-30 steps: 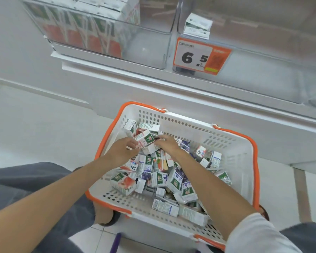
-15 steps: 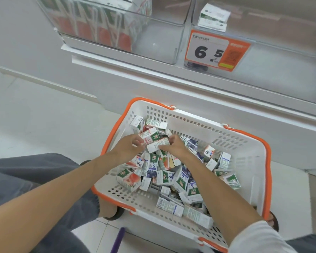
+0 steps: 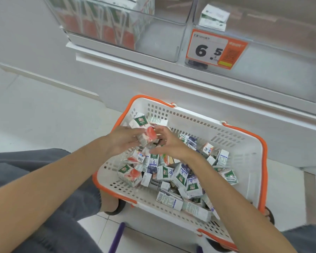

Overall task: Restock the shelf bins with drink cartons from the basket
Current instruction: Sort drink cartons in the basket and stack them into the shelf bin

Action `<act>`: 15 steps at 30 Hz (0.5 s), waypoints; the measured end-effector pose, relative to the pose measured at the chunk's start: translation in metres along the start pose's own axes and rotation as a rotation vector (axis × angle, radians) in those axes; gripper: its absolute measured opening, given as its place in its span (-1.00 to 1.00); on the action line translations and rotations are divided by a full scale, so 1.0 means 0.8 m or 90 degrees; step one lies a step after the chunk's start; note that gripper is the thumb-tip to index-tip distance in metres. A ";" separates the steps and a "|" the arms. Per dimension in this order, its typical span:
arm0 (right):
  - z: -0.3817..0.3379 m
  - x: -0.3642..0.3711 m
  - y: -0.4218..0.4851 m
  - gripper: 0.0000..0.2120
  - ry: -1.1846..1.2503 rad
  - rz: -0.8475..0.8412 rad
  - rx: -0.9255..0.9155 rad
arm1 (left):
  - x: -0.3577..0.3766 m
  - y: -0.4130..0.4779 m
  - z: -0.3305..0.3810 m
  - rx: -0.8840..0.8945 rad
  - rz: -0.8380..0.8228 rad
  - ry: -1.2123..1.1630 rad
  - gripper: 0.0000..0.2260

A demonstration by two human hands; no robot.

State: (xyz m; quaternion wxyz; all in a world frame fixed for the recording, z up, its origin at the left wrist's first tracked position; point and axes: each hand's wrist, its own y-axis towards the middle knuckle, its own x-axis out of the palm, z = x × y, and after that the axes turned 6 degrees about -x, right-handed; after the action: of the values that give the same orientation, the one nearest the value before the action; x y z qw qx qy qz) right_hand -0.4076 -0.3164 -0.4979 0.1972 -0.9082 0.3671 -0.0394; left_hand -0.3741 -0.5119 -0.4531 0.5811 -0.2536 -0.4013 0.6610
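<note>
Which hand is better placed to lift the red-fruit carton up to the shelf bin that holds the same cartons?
Left, probably. The left hand wraps the red-fruit carton, and the bin of matching cartons stands above on that side. The right hand seems only to touch the carton's edge.

left hand (image 3: 121,141) and right hand (image 3: 171,144) holding one carton (image 3: 147,138), above carton-filled basket (image 3: 191,123), shelf bins (image 3: 162,40) beyond

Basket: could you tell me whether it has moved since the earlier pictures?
No. The basket lies just where it did below the price tag; only the camera shifted.
</note>
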 end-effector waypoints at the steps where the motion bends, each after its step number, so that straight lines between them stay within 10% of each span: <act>1: 0.001 0.002 0.000 -0.15 -0.050 -0.010 0.013 | -0.010 -0.004 0.005 0.043 0.055 0.011 -0.82; 10: 0.041 0.113 0.051 -0.44 -0.445 -0.032 0.055 | -0.062 -0.033 0.021 0.089 0.048 -0.083 -0.73; 15: -0.014 0.053 0.028 -0.56 -0.205 0.113 0.019 | -0.059 -0.031 0.031 0.123 0.062 -0.086 -0.69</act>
State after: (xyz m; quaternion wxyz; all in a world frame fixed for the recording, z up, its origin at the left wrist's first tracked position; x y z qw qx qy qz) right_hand -0.3941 -0.3639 -0.4991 0.2698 -0.8637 0.4088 0.1188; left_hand -0.3710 -0.5636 -0.4251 0.5419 -0.1703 -0.3614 0.7394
